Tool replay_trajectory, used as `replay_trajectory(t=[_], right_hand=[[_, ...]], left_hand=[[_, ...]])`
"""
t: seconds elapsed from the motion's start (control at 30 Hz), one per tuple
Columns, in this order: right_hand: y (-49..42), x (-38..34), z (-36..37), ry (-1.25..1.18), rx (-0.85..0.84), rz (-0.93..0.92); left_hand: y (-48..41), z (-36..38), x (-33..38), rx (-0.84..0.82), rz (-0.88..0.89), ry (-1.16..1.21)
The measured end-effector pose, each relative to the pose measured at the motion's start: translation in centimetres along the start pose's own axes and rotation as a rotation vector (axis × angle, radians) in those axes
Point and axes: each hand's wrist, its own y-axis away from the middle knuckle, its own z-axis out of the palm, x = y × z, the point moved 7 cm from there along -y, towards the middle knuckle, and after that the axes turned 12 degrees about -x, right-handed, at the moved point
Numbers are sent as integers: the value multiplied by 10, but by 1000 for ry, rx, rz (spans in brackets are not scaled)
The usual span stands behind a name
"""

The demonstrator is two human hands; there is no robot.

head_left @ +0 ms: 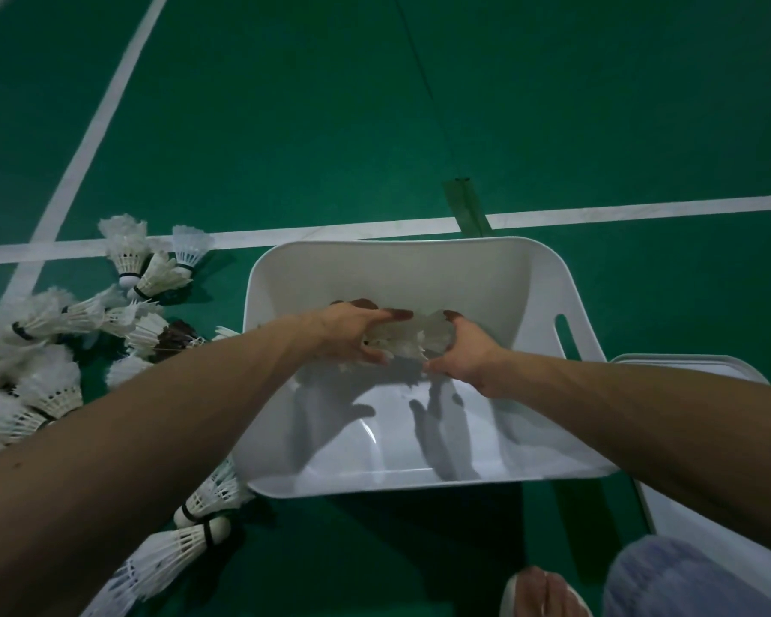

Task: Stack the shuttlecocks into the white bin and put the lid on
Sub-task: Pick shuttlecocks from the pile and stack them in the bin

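Grip first: my left hand (352,334) curls round a bunch of shuttlecocks (399,338) from one side and my right hand (459,356) closes on the same bunch from the other, fingers over the top and thumbs beneath, so the feathers are squeezed between the two; the bunch hangs inside the white bin (419,249), about the middle of its opening and clear of its floor, where the shadows of my fingers fall; how many shuttlecocks are in the bunch I cannot tell, since the feathers blur together; the bin itself stands open on the green court floor (286,126); the lid (686,365) lies flat on the floor just to the right of the bin, partly hidden under my right forearm; the loose shuttlecocks (54,396) lie heaped to the left of the bin, most on their sides, with a few more at the bin's near left corner; a white line (330,231) runs across the floor just beyond the bin's far wall, and a strip of green tape (466,207) crosses it there; my knee (686,581) in pale cloth shows nearer to me than the bin, on its right.
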Motion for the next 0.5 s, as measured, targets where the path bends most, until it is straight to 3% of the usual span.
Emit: replay_trajectory(t=[0.3,0.37,0.5], right_hand=[[37,-19,-20,207,63,62],[56,-35,-23,399,52,37],[93,-79,-10,1024,2,-87]], left_hand=[[23,-19,16,74,-70,-31],[39,-28,20,109,-98,-45],[86,-57,32,255,-93,-108]])
